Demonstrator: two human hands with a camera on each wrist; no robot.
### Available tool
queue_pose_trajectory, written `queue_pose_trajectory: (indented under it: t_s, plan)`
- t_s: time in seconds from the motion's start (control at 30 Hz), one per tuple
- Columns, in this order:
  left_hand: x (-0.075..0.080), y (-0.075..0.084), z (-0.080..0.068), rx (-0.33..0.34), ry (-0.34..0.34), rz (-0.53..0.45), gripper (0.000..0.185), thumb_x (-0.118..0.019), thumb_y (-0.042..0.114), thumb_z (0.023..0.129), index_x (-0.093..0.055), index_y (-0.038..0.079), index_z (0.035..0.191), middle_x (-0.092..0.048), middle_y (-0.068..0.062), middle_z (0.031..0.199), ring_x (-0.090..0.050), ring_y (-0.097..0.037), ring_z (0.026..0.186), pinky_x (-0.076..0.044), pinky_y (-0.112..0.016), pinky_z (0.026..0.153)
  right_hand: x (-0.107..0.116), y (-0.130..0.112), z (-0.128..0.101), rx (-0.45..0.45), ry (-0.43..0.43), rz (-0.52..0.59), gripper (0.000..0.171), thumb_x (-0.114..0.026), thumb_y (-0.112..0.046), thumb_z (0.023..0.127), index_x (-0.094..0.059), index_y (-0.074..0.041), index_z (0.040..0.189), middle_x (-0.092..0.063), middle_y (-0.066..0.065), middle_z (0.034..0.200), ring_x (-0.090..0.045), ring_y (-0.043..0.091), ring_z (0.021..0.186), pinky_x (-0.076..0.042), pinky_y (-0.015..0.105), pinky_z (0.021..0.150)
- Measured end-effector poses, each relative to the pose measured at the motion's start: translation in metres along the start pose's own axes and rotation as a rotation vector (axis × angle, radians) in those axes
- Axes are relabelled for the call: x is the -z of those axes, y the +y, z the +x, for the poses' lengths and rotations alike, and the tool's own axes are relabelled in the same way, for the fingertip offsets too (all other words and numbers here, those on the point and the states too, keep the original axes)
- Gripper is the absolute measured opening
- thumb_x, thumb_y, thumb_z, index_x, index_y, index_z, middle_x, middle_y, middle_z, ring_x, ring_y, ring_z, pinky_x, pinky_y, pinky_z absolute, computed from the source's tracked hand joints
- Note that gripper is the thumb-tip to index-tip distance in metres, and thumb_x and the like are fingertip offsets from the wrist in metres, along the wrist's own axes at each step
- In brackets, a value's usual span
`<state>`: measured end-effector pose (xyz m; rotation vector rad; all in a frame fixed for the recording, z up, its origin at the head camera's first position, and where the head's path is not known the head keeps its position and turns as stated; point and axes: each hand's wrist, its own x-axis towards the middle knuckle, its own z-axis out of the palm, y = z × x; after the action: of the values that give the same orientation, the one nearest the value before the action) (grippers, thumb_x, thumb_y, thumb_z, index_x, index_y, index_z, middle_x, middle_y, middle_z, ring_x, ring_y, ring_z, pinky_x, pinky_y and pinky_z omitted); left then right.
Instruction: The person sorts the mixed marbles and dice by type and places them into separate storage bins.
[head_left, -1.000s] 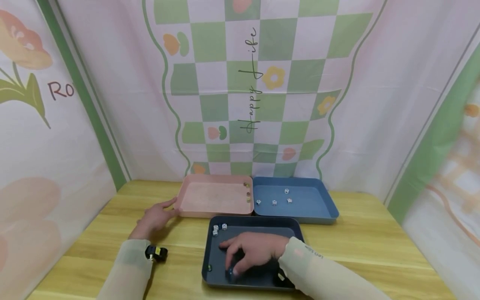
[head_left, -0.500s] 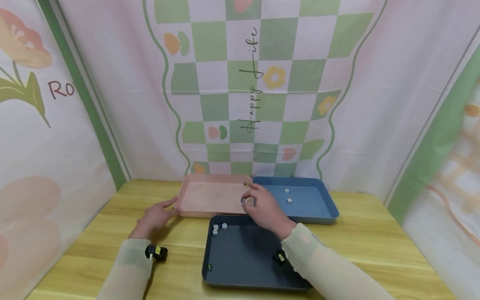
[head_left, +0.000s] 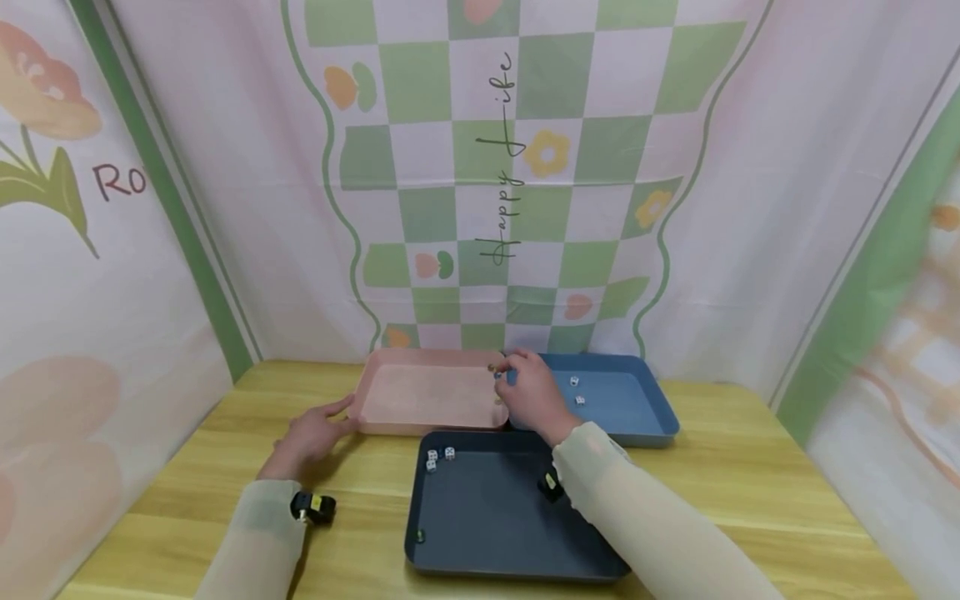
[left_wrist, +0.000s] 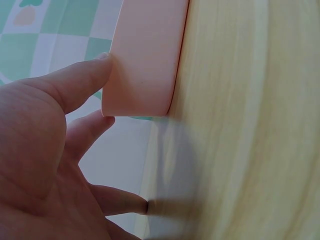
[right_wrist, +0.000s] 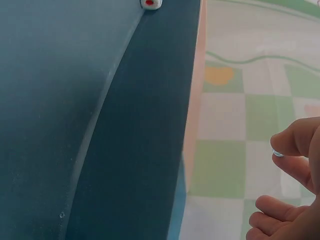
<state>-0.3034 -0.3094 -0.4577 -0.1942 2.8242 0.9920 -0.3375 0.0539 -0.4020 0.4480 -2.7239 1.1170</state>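
Observation:
My right hand (head_left: 507,377) hovers over the seam between the pink tray (head_left: 420,398) and the blue tray (head_left: 622,417), pinching a small blue piece (right_wrist: 277,153) between thumb and fingertip. In the right wrist view the right hand (right_wrist: 287,165) sits beyond the far rim of the dark navy tray (right_wrist: 75,100). My left hand (head_left: 311,433) rests flat on the table, with straight fingers touching the pink tray's left corner (left_wrist: 145,55). That left hand (left_wrist: 60,100) holds nothing.
The dark navy tray (head_left: 495,508) nearest me holds three white dice (head_left: 438,457) at its far left and a small green piece (head_left: 420,534). White dice (head_left: 576,392) lie in the blue tray. Small beads (head_left: 492,367) sit at the pink tray's right edge. Printed cloth walls enclose the wooden table (head_left: 750,467).
My right hand lifted the small blue piece out of the dark navy tray and carried it away from me to the pink and blue trays' seam. The left hand stayed put.

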Motion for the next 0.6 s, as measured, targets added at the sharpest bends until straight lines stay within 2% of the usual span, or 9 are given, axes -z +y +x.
queue_pose_trajectory:
  t_s: [0.17,0.4,0.6]
  plan:
    - [0.0005,0.0018,-0.0014,0.002,-0.002,-0.007,0.070,-0.054,0.065,0.093,-0.040,0.032,0.154,-0.031,-0.026,0.155,-0.005,-0.068,0.134,0.007,-0.088,0.087,-0.0018,0.0013,0.0049,-0.047,0.000,-0.011,0.023,-0.062,-0.019,0.098,-0.069,-0.007,0.115,-0.037,0.018,0.153,-0.037,0.037,0.139,-0.041,0.054,0.104]
    - [-0.0015,0.0007,0.0005,0.005,-0.004,-0.010,0.070,-0.054,0.064,0.094,-0.039,0.033,0.154,-0.031,-0.023,0.156,-0.004,-0.066,0.136,0.007,-0.088,0.088,-0.0039,0.0049,0.0101,-0.032,0.040,-0.041,0.042,-0.055,-0.036,0.103,-0.061,-0.011,0.136,-0.037,0.020,0.153,-0.039,0.037,0.137,-0.038,0.054,0.107]
    - [-0.0013,-0.0015,0.0026,0.000,-0.002,-0.002,0.070,-0.054,0.065,0.093,-0.039,0.033,0.154,-0.031,-0.024,0.156,-0.003,-0.068,0.135,0.007,-0.088,0.087,-0.0035,0.0081,0.0110,-0.049,0.063,-0.051,0.043,-0.056,-0.037,0.103,-0.060,-0.013,0.138,-0.036,0.018,0.154,-0.037,0.038,0.138,-0.038,0.056,0.106]
